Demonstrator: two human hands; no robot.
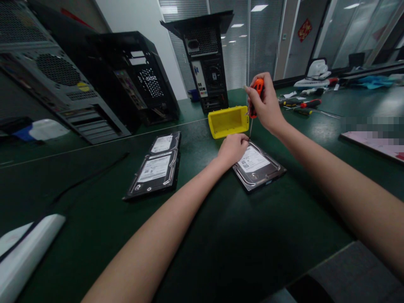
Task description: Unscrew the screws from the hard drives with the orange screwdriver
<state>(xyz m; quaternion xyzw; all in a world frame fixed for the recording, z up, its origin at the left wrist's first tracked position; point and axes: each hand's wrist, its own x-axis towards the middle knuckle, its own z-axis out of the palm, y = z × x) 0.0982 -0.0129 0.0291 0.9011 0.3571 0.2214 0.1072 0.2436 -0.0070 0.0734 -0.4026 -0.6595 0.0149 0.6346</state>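
- I see the right hand [265, 103] wrapped around an orange-handled screwdriver [259, 86], tip at the far corner of a hard drive [256, 163].
- The left hand [232, 149] meets that corner; whether it pinches, I can't tell.
- Flat on the green tabletop [208, 235], the drive looks dense, rigid, shock-sensitive; I'd hold its side edges.

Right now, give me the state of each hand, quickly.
Left hand: at the far end of the nearest hard drive; whether it grips cannot be told.
Right hand: closed around the orange screwdriver.
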